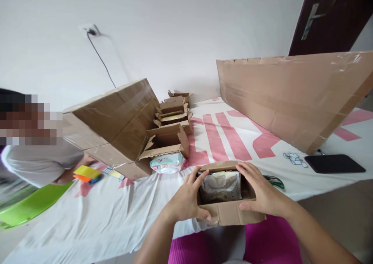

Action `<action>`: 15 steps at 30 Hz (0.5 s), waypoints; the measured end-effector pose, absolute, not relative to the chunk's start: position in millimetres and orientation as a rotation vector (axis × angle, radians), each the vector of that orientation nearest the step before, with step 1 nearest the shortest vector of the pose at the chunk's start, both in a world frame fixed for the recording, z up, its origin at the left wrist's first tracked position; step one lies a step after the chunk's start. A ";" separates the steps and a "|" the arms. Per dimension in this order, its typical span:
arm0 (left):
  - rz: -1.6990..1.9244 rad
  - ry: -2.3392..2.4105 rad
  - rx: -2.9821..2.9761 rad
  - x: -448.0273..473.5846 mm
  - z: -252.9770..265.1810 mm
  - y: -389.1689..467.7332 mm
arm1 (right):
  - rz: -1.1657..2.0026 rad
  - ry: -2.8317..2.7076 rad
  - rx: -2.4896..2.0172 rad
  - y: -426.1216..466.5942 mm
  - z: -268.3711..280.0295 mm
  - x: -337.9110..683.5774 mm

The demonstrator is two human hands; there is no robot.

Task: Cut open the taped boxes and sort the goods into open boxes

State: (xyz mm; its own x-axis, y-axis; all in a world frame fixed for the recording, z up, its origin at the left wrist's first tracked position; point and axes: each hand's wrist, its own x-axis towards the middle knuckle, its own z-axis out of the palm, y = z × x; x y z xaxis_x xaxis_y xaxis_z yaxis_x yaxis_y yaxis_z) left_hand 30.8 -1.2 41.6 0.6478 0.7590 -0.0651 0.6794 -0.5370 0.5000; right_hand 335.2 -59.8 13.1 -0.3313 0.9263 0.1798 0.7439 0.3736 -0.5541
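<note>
Close to me, at the table's front edge, is a small open cardboard box (233, 213). Inside it lies a pale printed packet (221, 186), filling much of the left and middle of the box. My left hand (189, 198) grips the box's left end, thumb on the near wall and fingers over the far side. On the right end, my right hand (259, 190) holds it the same way. A green-handled cutter (274, 181) lies just beyond my right hand, partly hidden by it.
Ahead, several open small boxes (166, 139) line a large carton (116, 128), with a wipes pack (169, 163) before them. Another large cardboard panel (291, 97) stands right, near a black phone (335, 163). At left, a person (40, 159) sits near coloured blocks (87, 173).
</note>
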 end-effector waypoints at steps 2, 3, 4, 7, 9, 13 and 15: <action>0.223 1.138 2.371 32.2 43.1 -2.9 | 0.472 -2.191 -1.464 -57.6 20.7 334.8; 0.228 1.140 2.372 32.7 44.1 -3.8 | 0.445 -2.200 -1.489 -54.7 25.2 334.0; 0.234 1.138 2.374 33.0 44.9 -4.5 | 0.411 -2.203 -1.526 -50.7 29.4 332.5; 0.265 1.131 2.384 32.7 45.2 -6.4 | 0.284 -2.199 -1.684 -36.2 36.4 323.2; 0.300 1.129 2.384 32.0 43.3 -7.6 | 0.235 -2.214 -1.741 -28.9 35.9 314.3; 0.401 1.105 2.382 29.4 38.6 -9.4 | 0.191 -2.256 -1.559 -27.8 32.0 302.4; 0.420 1.082 2.377 26.4 37.9 -9.5 | 0.159 -2.164 -1.401 -32.7 32.4 303.4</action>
State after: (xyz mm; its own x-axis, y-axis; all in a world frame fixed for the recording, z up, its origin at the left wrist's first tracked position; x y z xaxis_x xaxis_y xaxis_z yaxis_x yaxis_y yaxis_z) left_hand 26.4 -9.5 37.9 0.6382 0.7664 0.0734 0.6152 -0.5649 0.5499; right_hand 303.4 -32.7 32.4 -0.3042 0.8726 0.3821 0.8073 0.4491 -0.3829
